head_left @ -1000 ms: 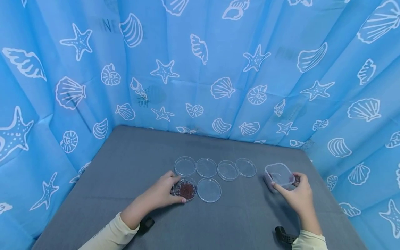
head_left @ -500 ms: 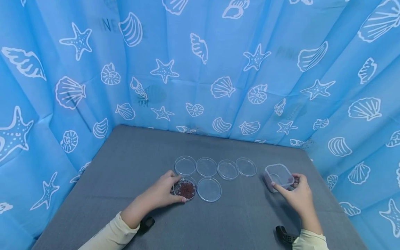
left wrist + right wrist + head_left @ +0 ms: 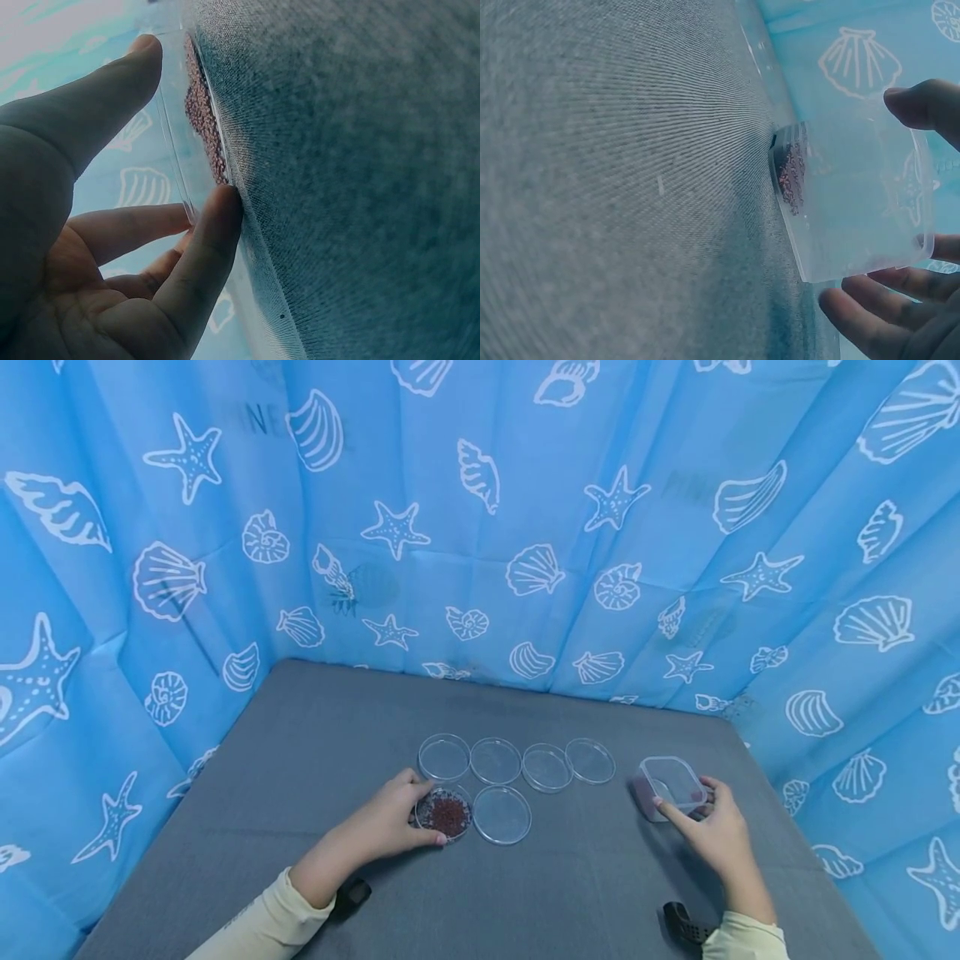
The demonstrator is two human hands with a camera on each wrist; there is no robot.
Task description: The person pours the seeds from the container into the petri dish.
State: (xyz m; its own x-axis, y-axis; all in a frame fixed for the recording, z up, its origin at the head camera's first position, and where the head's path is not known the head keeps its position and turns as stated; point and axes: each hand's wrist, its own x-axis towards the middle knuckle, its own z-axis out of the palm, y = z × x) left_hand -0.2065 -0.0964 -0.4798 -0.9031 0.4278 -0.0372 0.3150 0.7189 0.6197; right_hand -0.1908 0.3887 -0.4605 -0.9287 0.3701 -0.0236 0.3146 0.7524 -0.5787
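Observation:
My left hand (image 3: 392,820) holds a clear round petri dish (image 3: 459,795) by its edge, thumb on the near side and fingers around the far left. Small reddish-brown grains (image 3: 448,817) lie heaped in that dish; the left wrist view shows the grains (image 3: 204,112) against its bottom, close over the cloth. On the right, my right hand (image 3: 716,835) grips a clear, square plastic tub (image 3: 675,777) between thumb and fingers. Inside the tub (image 3: 855,202), the right wrist view shows similar grains (image 3: 792,178) gathered at the bottom.
Beside the filled dish lies a bare petri dish (image 3: 502,815). Behind them, several more clear dishes (image 3: 496,762) form a row. Grey cloth (image 3: 360,710) covers the table, and a blue shell-print curtain (image 3: 480,568) surrounds its back and sides.
The tub in my right hand has shifted slightly toward me and tipped a little. My left hand and the petri dish keep their place.

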